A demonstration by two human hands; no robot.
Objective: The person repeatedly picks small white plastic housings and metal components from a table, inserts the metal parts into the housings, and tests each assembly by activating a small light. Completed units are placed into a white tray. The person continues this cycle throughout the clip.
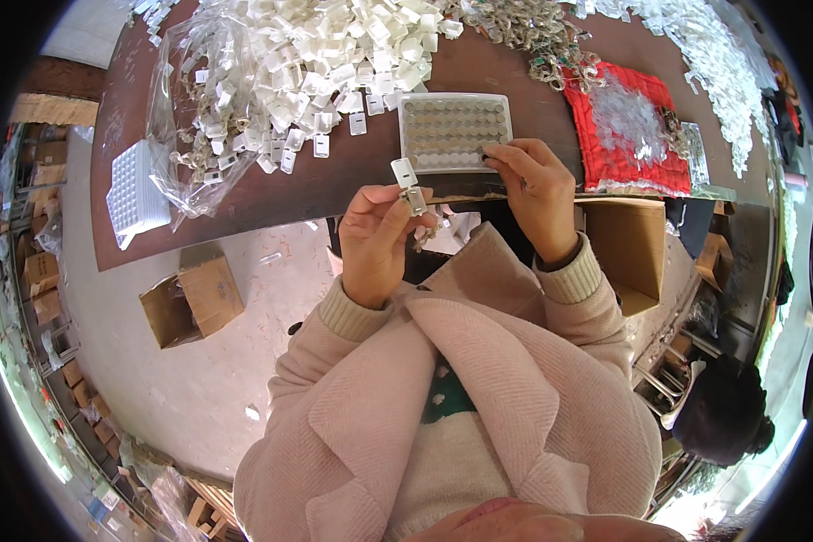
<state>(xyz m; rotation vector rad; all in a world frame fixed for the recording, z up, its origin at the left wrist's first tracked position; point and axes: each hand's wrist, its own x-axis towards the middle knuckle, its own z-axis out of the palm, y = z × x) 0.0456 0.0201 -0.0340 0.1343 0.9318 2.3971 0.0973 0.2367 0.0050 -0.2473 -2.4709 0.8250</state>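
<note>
Pale pink coat (605, 434), wide lapels (497, 361), ribbed cuffs (574, 278)

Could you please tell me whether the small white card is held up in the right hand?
No, the left hand holds the small white card, while the right hand is by the white tray.

A small white plastic case (406, 186) stands nearly upright at the fingertips of the left hand (373, 239), its two flat, rounded-corner parts set one above the other; the upper bears a dark slot. A tangle of brownish links (426, 233) hangs just right of that hand, its attachment unclear. Beyond and between the hands, a pale rectangular tray (456, 96) lies flat on the bench (537, 117), holding rows of greyish discs (452, 131), its near right corner beside the right hand's (542, 194) fingertips.
</note>
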